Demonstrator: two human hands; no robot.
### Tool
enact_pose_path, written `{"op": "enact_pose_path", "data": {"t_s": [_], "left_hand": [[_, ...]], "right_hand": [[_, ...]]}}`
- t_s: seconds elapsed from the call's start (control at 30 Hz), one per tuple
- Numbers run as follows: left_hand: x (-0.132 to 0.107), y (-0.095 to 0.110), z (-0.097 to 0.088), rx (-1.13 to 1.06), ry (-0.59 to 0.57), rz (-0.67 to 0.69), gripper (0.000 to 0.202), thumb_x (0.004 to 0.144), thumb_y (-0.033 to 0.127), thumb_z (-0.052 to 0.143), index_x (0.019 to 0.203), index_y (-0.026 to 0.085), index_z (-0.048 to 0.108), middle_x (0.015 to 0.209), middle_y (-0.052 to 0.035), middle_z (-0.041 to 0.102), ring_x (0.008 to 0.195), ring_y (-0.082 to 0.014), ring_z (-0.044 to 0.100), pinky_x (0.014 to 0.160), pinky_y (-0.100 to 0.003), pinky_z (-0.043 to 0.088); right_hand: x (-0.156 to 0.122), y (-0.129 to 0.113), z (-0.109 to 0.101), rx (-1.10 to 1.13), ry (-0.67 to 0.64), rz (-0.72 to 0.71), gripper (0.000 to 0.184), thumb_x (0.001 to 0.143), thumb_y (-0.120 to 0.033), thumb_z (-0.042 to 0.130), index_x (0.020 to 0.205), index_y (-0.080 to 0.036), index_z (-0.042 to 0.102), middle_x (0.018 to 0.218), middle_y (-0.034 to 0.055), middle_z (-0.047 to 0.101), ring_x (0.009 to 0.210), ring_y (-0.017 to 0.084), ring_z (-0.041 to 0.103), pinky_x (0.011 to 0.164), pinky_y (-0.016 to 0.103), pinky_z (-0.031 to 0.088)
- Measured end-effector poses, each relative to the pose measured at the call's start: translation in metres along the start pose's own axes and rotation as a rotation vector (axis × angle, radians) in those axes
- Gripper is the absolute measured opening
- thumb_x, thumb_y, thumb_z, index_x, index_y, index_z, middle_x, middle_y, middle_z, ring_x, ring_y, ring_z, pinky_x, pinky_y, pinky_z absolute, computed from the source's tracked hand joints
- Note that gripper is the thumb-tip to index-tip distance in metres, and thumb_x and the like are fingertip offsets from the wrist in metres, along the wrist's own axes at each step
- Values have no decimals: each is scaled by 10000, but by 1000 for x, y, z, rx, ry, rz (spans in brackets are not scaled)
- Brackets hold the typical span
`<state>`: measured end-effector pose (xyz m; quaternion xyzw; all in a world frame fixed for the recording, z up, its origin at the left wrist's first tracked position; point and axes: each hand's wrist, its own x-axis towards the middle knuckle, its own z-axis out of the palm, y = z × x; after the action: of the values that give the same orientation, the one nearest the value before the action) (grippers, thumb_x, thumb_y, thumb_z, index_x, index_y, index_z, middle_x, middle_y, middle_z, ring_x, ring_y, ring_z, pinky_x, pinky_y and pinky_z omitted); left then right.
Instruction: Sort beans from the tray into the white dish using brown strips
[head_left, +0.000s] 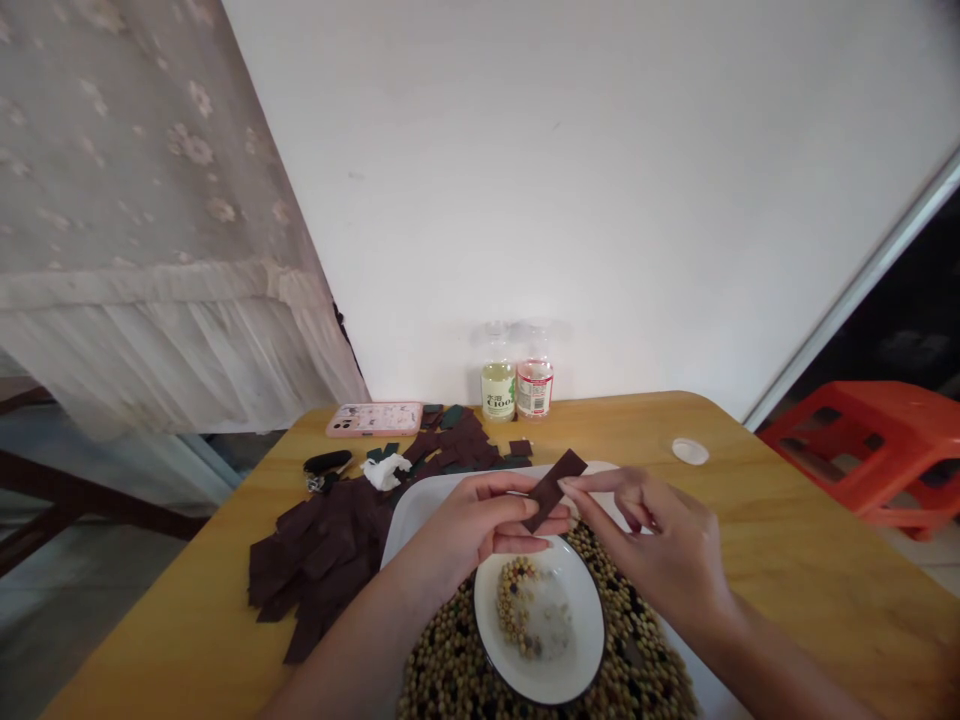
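Note:
A dark brown rectangular strip point(556, 488) is held at a slant above a white bowl. My left hand point(491, 515) grips its lower end between thumb and fingers. At its upper right edge, the thumb and forefinger of my right hand point(660, 530) are pinched together; anything small between them is too fine to make out. Below, the white bowl point(589, 640) with a dark rim contains several small tan beads or balls point(514, 610) and a little whitish matter. It sits on many similar balls point(450, 660) filling a white tray point(409, 510).
Dark brown strips point(322, 550) lie heaped left of the tray. Behind are a pink phone point(373, 419), a black object point(328, 462), crumpled white tissue point(385, 471) and two bottles point(498, 385) by the wall. A white lid point(690, 452) rests at right; a red stool point(862, 460) stands beyond.

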<state>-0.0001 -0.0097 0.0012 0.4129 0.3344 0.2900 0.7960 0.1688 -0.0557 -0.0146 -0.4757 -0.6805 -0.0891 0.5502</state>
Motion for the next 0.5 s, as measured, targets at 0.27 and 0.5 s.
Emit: {"op": "enact_pose_path", "data": {"t_s": [0.27,0.5], "left_hand": [[1,-1,-1,-6,4,8,161,677,145,663,837,133,681,803,-81,721,785,-194,681,619,-199,543],[2,-2,-3,-15,-20,12,170,697,137,642,863,138,681,825,-82,720,784,-187,681,614,-196,543]], "right_hand": [[-1,2,1,15,8,-35,381,762,-123,612,567,-215,297,576,-24,626,517,92,596,402,193,367],[0,1,1,33,0,-22,393,755,-129,625,572,-208,286,633,-34,656,522,79,595,427,190,383]]}}
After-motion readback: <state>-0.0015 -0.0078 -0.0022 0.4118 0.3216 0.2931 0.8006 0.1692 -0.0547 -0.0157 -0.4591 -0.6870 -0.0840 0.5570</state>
